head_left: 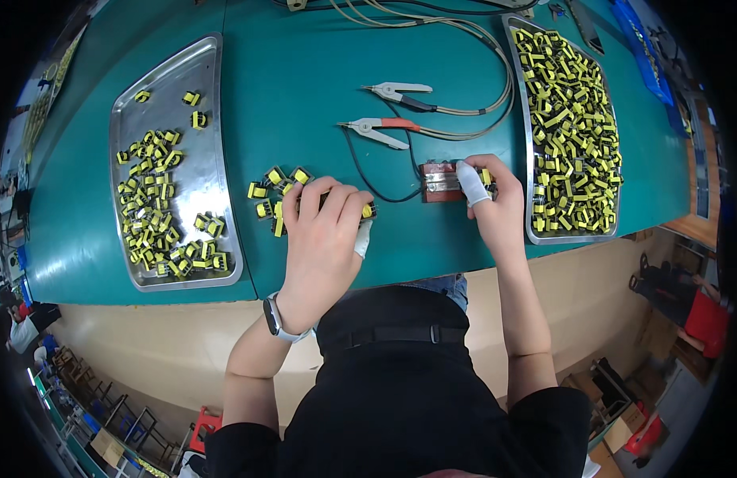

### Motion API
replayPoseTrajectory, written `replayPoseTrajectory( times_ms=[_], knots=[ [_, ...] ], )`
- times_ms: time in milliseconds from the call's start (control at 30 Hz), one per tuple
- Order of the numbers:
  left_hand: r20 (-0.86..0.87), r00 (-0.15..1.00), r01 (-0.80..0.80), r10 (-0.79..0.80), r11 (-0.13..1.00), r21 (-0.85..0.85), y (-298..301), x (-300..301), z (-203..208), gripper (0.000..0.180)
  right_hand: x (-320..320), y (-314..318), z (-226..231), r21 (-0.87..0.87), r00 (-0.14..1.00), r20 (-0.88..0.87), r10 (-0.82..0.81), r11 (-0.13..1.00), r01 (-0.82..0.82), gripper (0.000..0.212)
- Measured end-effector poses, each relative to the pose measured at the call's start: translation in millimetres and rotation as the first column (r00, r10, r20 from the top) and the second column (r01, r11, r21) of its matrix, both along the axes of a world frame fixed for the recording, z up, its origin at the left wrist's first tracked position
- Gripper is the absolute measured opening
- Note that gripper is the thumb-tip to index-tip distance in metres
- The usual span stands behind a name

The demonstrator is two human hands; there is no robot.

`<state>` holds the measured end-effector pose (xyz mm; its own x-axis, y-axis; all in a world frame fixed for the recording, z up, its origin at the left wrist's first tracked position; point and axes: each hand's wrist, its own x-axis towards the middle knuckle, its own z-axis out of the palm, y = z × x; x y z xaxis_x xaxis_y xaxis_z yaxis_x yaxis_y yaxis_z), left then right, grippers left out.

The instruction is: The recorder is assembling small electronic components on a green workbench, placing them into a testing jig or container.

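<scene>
My left hand [325, 231] curls over a small group of yellow-and-black transformers [274, 175] on the green table. Its fingers are bent and closed around some of them, and one transformer [368, 210] peeks out beside the fingertips; the rest of the grip is hidden. A white cot covers its thumb. My right hand [496, 199] pinches another transformer [486, 178] at the right end of a reddish-brown test block [442, 183] with metal strips. The thumb, in a white finger cot [472, 183], lies over the block's end.
At left, a metal tray [205, 143] holds scattered transformers; a fuller metal tray [533, 191] stands at right. Ahead of the block lie a black-and-white clip [396, 89] and a red-and-white clip [376, 127] with cables [508, 88]. Other people are in the background.
</scene>
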<state>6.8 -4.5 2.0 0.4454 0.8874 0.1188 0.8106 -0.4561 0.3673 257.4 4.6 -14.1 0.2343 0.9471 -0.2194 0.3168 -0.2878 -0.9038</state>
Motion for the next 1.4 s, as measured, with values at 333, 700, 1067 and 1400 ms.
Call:
replayPoseTrajectory(
  times_ms=[333, 700, 1067, 1400],
  knots=[
    [0.059, 0.998, -0.014, 0.009, 0.997, 0.082, 1.3, 10.6, 2.8, 0.033, 2.1, -2.7, 15.8, -0.058, 0.992, -0.113, 0.049, 0.997, -0.056, 0.02],
    [0.638, 0.768, 0.139, -0.05, 0.986, -0.09, -3.3, 20.7, 8.2, 0.04, -26.2, -29.8, -8.1, -0.049, 0.183, -0.982, 0.033, 0.902, -0.429, 0.038],
    [-0.119, 0.978, 0.14, -0.173, 0.96, -0.242, -3.9, -22.9, 29.8, 0.083, 3.4, -11.0, 3.4, 0.349, 0.93, 0.035, 0.365, 0.868, -0.353, 0.02],
    [-0.204, 0.961, 0.171, -0.187, 0.981, -0.095, 13.4, -40.3, 11.8, 0.07, 15.8, -6.7, 6.8, 0.308, 0.748, 0.591, 0.302, 0.772, -0.556, 0.038]
  ],
)
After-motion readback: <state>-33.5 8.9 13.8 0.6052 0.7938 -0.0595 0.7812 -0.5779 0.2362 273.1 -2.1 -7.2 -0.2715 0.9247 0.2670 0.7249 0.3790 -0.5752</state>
